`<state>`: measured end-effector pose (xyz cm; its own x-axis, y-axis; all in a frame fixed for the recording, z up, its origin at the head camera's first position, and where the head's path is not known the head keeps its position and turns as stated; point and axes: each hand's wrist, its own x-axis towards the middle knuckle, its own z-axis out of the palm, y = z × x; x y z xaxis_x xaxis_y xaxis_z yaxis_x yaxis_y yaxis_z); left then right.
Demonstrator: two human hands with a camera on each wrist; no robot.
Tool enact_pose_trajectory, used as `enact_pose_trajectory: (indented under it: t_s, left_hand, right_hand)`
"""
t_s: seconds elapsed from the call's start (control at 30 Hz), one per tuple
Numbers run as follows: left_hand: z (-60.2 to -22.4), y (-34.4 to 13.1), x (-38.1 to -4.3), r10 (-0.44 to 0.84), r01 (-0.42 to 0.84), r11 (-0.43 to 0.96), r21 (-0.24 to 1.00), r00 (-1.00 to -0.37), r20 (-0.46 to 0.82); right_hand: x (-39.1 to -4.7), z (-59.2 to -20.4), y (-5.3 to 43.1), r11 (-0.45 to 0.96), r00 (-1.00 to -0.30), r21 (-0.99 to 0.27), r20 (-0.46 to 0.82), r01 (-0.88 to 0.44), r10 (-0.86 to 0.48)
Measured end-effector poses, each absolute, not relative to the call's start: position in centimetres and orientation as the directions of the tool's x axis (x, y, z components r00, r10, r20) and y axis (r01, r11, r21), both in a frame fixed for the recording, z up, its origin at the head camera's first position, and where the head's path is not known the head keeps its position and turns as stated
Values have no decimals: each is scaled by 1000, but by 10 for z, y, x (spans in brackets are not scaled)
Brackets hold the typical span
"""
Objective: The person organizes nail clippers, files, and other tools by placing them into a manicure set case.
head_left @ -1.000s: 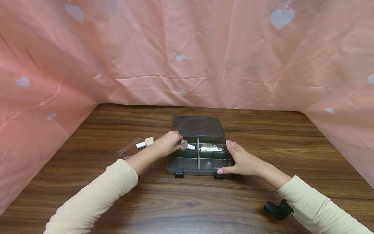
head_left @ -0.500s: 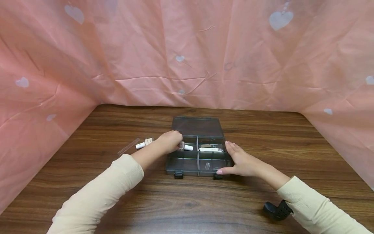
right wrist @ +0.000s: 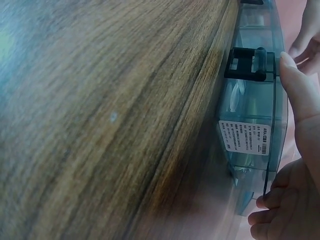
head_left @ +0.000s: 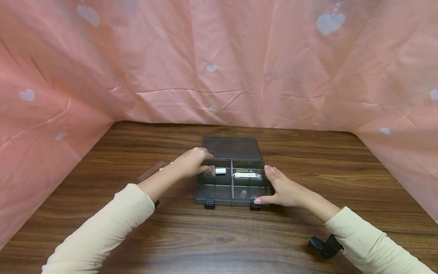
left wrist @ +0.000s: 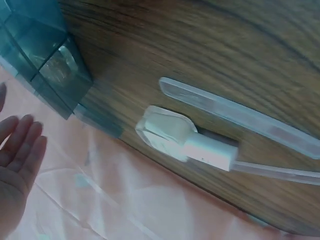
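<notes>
A transparent grey divided storage box (head_left: 213, 190) lies with its lid (head_left: 232, 148) folded back. In its back left compartment lies a nail polish bottle with a white cap (head_left: 220, 171). My left hand (head_left: 193, 161) hovers over the box's left edge by that bottle. The left wrist view shows this hand (left wrist: 20, 160) with loose fingers and nothing held. My right hand (head_left: 285, 188) grips the box's right side, thumb by the front latch (head_left: 255, 205). White nail clippers (head_left: 247, 175) lie in the back right compartment, and a small clear piece (head_left: 243, 194) in the front right one.
Left of the box, a beige nail polish bottle (left wrist: 165, 132) lies on the wooden table (head_left: 219, 239), mostly hidden by my left arm in the head view. Two clear strips lie by it, one a flat rounded strip (left wrist: 240, 115). A pink curtain (head_left: 219, 106) encloses the table.
My left hand lowered the glittery nail polish bottle into the back left compartment, let go and drew slightly left with fingers loosened. The right hand kept its place on the box.
</notes>
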<state>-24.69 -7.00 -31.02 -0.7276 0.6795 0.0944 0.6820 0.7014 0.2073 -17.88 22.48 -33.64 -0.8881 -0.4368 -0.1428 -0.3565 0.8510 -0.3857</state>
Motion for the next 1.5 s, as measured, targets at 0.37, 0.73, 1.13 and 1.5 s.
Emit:
enact_pose_trajectory:
  t_s: [0.37, 0.73, 1.13, 1.5]
  left_hand:
    - [-316, -107, -236, 508, 651, 710, 269, -738, 444]
    - [-335, -155, -231, 391, 586, 693, 421, -795, 463]
    - [-363, -185, -231, 315, 483, 750, 452, -861, 399]
    - [-372, -191, -231, 328, 447, 810, 379, -881, 340]
  right_hand:
    - [-179, -337, 224, 847, -892, -388, -118, -364, -437]
    - [-180, -336, 223, 848, -891, -389, -125, -361, -437]
    - [-180, -337, 223, 849, -890, -388, -132, -358, -436]
    - [-180, -336, 223, 851, -890, -389, -143, -352, -433]
